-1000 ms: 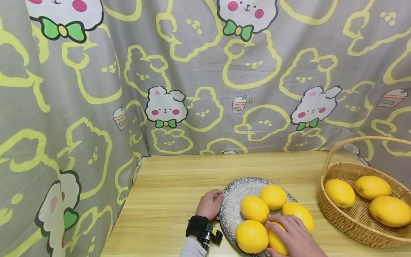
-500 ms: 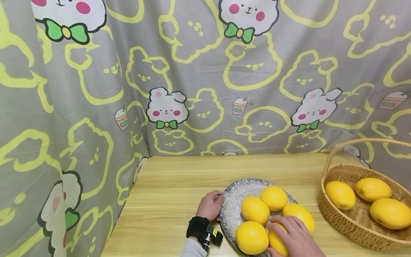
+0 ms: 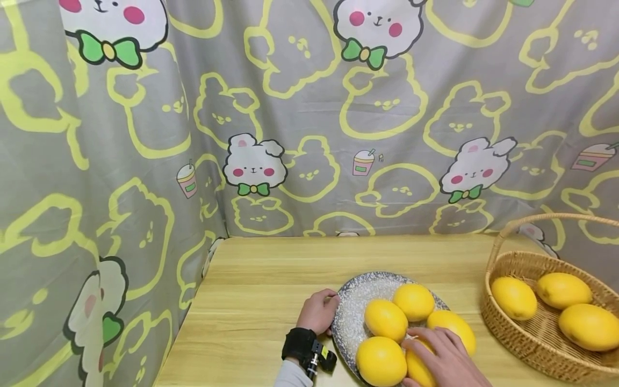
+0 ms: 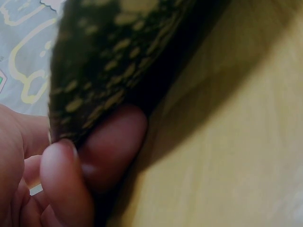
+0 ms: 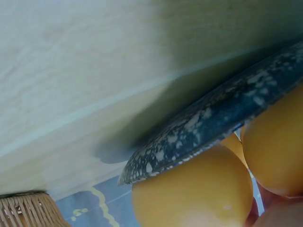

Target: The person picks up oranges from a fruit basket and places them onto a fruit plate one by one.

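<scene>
A speckled grey plate [image 3: 355, 301] with a dark rim bears several smooth yellow lemons, one of them at its lower left [image 3: 381, 361]. My left hand [image 3: 317, 312] pinches the plate's left rim. In the left wrist view, a fingertip [image 4: 118, 142] reaches under the rim while the thumb [image 4: 64, 177] lies at its edge. My right hand [image 3: 447, 357] curls over the lemon [image 3: 418, 367] at the plate's near side and grips it. Another lemon [image 5: 194, 189] sits by the rim in the right wrist view, where little of the right hand shows.
Right of the plate stands a wicker basket [image 3: 503, 336] with a tall handle [image 3: 556, 216], holding three lemons [image 3: 563, 290]. Both stand on a wooden table [image 3: 251, 301]. A grey patterned curtain [image 3: 309, 118] hangs behind and along the left side.
The whole head view has shifted slightly downward and right. Both hands keep their places on the plate and the lemon.
</scene>
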The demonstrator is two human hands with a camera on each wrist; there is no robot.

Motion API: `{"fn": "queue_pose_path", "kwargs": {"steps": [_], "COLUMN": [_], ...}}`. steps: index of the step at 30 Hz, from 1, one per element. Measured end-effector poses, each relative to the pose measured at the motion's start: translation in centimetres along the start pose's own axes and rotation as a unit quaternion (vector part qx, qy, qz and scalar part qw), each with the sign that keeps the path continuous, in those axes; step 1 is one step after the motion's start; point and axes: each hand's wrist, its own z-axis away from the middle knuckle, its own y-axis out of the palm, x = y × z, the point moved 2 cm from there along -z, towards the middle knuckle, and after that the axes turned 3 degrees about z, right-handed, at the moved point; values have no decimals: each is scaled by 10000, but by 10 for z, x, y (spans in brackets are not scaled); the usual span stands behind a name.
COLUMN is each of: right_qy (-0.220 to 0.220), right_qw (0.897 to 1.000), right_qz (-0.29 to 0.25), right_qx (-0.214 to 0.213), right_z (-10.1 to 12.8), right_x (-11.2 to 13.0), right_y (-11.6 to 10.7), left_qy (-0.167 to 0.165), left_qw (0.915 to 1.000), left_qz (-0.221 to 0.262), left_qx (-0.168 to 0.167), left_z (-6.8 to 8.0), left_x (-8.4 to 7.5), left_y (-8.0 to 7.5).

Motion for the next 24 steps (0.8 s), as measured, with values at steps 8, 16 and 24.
{"fn": "queue_pose_path", "kwargs": {"steps": [8,16,24], "right_qy": [264,284,399], "right_qw": [9994,9988,9990], "right_qz": [-194,-353,-192], "right_qx": [109,-158,-49], "right_z": [-2,-2,-3], "right_x": [0,-11,-26], "right_y": [-6,-15,-28], "left_qy": [-49,8,10], "left_qw": [10000,10000,10000], "left_qz": [12,12,12], "left_qx": [13,47,57], "left_z": [-2,0,-1], "left_x": [1,0,4], "left_y": [1,1,0]}}
